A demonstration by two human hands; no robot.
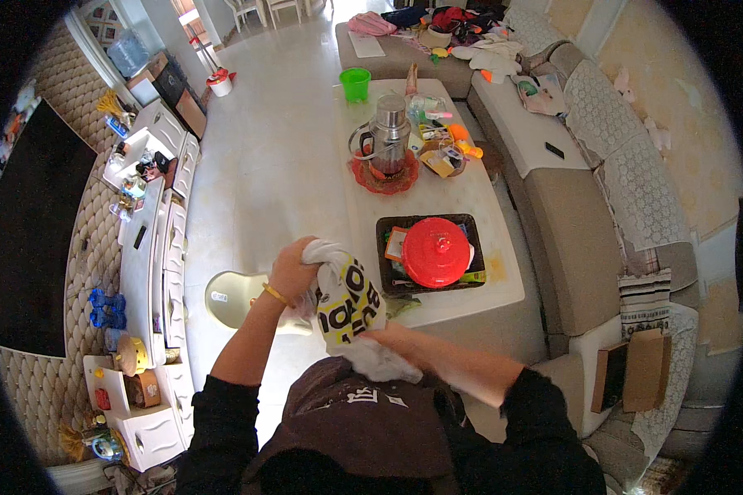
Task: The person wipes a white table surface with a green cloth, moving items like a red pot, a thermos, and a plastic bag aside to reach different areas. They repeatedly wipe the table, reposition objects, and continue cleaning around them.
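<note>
A white plastic bag [347, 297] with bold dark lettering hangs bunched in front of my body. My left hand [296, 266], with a yellow band at its wrist, grips the gathered upper end of the bag. Lower down, my right hand [387, 337] is against the bag's side; its fingers are partly hidden and blurred, so their grip does not show. Beneath my left arm stands a pale green plastic stool or basin-like seat [232, 300] on the floor. To the right of the bag is a black tray [430, 289] holding a red lidded container [436, 252] and small items.
The long white coffee table [501, 235] carries a steel thermos [387, 136] on a red tray, a green bin [355, 85] and a basket [443, 162] of small things. A grey sofa [569, 247] runs along the right, a TV cabinet [142, 247] along the left.
</note>
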